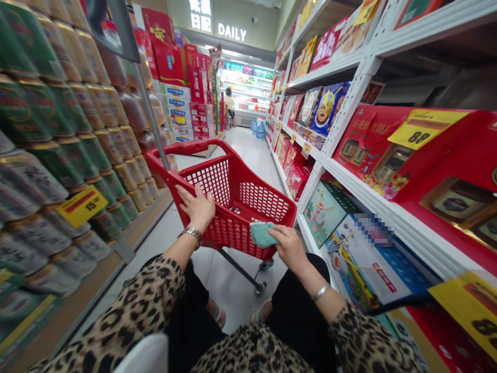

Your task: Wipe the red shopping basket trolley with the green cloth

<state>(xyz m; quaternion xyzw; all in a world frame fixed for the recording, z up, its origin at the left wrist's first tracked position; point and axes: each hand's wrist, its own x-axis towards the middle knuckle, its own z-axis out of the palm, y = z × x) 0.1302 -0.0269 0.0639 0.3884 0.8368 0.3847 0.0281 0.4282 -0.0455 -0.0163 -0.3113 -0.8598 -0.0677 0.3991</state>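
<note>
A red plastic shopping cart (240,228) on a grey metal frame stands right in front of my knees, its side turned towards me. My left hand (199,208) lies with fingers spread on the cart's near side, close to the handle end. In my right hand (289,247) a folded green cloth (263,234) is gripped, pressed against the outer wall near the cart's front corner. The basket shows only its red grid walls and floor inside. A grey pole (149,111) rises from the cart's handle end.
Stacked drink cans (73,119) line the left side, with a yellow price tag (83,205). White shelves (349,67) with red gift boxes (373,150) stand close on the right. Red cartons (171,62) are piled farther back. A person (229,101) is near a lit fridge at the aisle's end.
</note>
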